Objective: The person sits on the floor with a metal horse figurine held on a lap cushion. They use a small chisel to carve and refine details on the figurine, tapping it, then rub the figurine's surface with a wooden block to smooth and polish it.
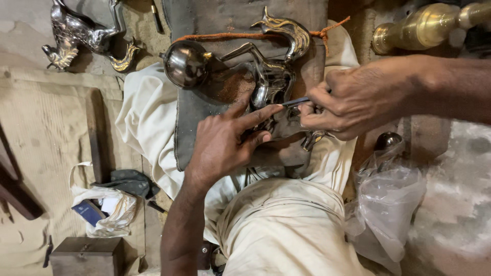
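A dark cloth pad (189, 117) lies on the person's lap (286, 225) in cream trousers, and a shiny metal horse (271, 76) lies on the pad.

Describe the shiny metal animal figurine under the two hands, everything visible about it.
The metal animal figurine looks like polished silver-toned metal with brass-coloured accents, lying on its side on a dark grey cloth pad over the person's lap. A curled, golden tail-like part points up toward the top of the view, and a slim leg stretches leftward. The left hand presses on it with the forefinger laid across its body. The right hand pinches a thin metal tool whose tip meets its surface. Its lower part is hidden by the hands.
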Motion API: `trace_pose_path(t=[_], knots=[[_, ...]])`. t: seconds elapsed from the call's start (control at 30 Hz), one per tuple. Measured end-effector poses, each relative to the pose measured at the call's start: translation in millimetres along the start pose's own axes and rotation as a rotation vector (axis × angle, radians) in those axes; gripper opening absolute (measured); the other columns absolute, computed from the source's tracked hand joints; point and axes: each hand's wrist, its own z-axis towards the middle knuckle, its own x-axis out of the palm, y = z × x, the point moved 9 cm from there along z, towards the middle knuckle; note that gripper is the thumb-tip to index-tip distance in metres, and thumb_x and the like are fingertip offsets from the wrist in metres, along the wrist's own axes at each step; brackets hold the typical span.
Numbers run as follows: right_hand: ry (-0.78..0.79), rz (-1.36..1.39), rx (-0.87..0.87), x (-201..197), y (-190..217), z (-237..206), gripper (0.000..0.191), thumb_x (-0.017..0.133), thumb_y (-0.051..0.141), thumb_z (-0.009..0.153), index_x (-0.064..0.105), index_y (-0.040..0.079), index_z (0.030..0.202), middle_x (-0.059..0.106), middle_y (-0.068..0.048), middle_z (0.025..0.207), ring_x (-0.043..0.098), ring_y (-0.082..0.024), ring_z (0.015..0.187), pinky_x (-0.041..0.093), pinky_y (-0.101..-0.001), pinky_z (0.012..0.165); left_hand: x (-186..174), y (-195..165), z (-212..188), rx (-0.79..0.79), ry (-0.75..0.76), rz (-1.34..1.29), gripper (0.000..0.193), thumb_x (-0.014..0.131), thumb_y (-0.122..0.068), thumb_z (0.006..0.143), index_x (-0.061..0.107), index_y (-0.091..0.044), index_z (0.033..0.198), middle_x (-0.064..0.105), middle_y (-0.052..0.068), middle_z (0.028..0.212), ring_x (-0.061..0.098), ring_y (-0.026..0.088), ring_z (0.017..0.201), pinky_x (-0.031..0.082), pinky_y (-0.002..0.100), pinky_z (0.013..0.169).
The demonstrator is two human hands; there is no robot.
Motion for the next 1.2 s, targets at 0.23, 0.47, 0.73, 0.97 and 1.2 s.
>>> trace_pose_path(t=[0.23,0.47,0.73,0.97,1.2], knots=[[0.198,0.172,-0.048,5.9,14.7,0.6,0.05,0.071,0.044,0.087,0.069,-0.006,0.089,0.046,-0.019,0.126,0.059,-0.03,0.096,0.053,-0.0375,0.058,-1.2,-7.2,-12.1,-0.017,-0.06,0.054,0.052,0.073,-0.045,0.088,0.062,-0.042,0.139,0.061,0.01,0.147,0.071,0.031,0.096,0.054,0.045,0.079],[-0.519,0.93,0.844,-24.6,-7.6,-39.6,0.056,0.07,0.018,0.083,0.065,0.014,0.138,0.062,-0.015,0.136,0.071,-0.029,0.092,0.063,-0.0349,0.06,13.6,-29.5,-50.8,0.015,-0.405,0.354,0.086,0.073,-0.06,0.088,0.048,-0.006,0.151,0.067,0.011,0.129,0.056,0.031,0.125,0.026,0.052,0.113],[-1.04,1.338,1.271,-11.8,29.6,-42.5,0.03,0.067,0.015,0.098,0.07,0.003,0.125,0.076,-0.017,0.103,0.073,-0.023,0.075,0.061,-0.0338,0.064,40.8,-21.0,-47.8,-0.072,-0.584,0.321,0.098,0.081,-0.061,0.084,0.049,0.004,0.15,0.067,0.007,0.114,0.058,0.023,0.105,0.021,0.054,0.122],[-1.008,1.214,1.35,-28.6,32.9,-44.2,0.039,0.077,0.016,0.087,0.071,-0.004,0.119,0.074,-0.019,0.096,0.073,-0.024,0.069,0.06,-0.0336,0.058,43.8,-19.1,-46.6,-0.065,-0.624,0.287,0.093,0.084,-0.057,0.084,0.054,0.004,0.147,0.069,0.006,0.114,0.059,0.022,0.099,0.023,0.052,0.12],[-0.842,1.252,1.38,-23.8,25.3,-38.3,0.042,0.077,0.014,0.085,0.071,-0.004,0.122,0.072,-0.018,0.086,0.067,-0.022,0.051,0.056,-0.0343,0.045,42.6,-19.2,-45.2,-0.079,-0.664,0.266,0.085,0.085,-0.055,0.086,0.059,0.003,0.142,0.071,0.004,0.111,0.06,0.02,0.098,0.024,0.05,0.119]])
